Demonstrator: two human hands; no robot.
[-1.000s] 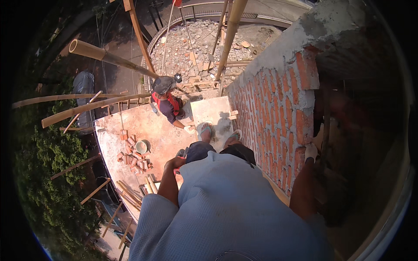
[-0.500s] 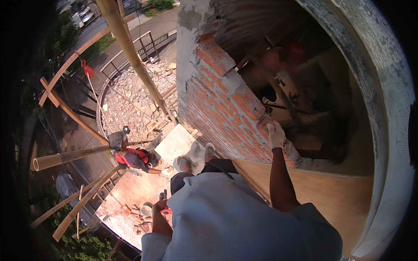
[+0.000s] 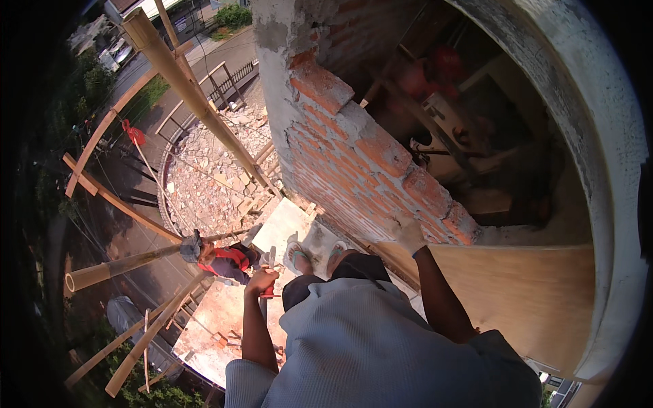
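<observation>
My left hand (image 3: 260, 280) is closed around a tool with a grey upper end (image 3: 272, 256) and red parts; its exact kind I cannot make out. It is held beside my left leg, over the pale platform (image 3: 282, 221). My right hand (image 3: 409, 235), in a pale glove, has its fingers stretched toward the face of a brick wall (image 3: 354, 166), near that wall's lower right end. No object shows in it, though the fingertips are blurred. The wall's stepped, broken top exposes red bricks and grey mortar.
A co-worker in a cap and red vest (image 3: 228, 260) crouches at my left on the platform. Bamboo poles (image 3: 197, 95) and timber rails edge the drop. Rubble (image 3: 207, 183) lies far below. Behind the wall opens a dark room with planks (image 3: 435, 129).
My right hand has come off the wall's top edge, down toward its face. My left hand has risen and moved forward with the tool. The co-worker now leans closer to my feet.
</observation>
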